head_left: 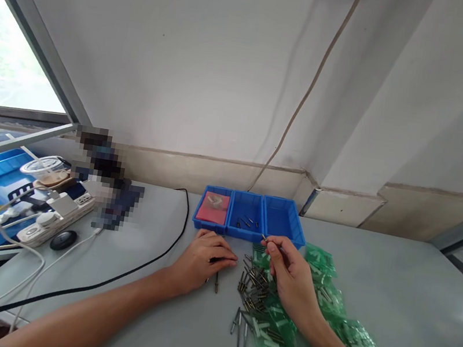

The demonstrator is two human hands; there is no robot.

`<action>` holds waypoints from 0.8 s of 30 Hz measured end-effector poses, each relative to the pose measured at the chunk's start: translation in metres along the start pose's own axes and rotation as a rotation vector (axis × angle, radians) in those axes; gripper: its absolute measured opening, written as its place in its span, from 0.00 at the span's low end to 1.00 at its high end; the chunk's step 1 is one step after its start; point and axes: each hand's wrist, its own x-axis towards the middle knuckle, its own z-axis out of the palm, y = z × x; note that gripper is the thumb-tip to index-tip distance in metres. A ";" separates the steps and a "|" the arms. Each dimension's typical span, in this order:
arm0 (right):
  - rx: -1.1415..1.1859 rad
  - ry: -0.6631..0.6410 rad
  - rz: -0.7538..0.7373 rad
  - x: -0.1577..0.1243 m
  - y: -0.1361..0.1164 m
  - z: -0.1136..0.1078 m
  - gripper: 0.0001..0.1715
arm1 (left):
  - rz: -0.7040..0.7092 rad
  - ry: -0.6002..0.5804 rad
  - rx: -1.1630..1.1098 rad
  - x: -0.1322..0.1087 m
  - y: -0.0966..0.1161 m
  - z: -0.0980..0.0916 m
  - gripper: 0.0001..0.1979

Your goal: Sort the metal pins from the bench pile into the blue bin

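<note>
A green bag [292, 340] lay nearest, many metal pins [255, 286] loose beside it, only a few in the blue tray [243, 235]. The right hand [293, 278] pinched one pin [264, 238]; what the left hand [200, 258] held was unclear.

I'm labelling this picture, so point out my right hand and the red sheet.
Right hand [292, 276]: head view, middle of its back.
Red sheet [211, 215]: head view, near part of its top face.

Left hand [202, 260], right hand [292, 274] bare; forearms [114, 301] bare too
</note>
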 end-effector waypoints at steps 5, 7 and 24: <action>-0.013 -0.004 0.006 -0.001 -0.001 0.000 0.21 | 0.016 0.016 -0.001 -0.001 -0.001 0.001 0.10; -0.016 -0.003 0.008 -0.001 -0.001 0.000 0.20 | 0.013 0.010 0.000 -0.001 -0.001 0.001 0.11; -0.225 0.023 -0.185 -0.003 -0.003 -0.001 0.12 | 0.024 -0.003 0.019 -0.001 -0.001 0.001 0.15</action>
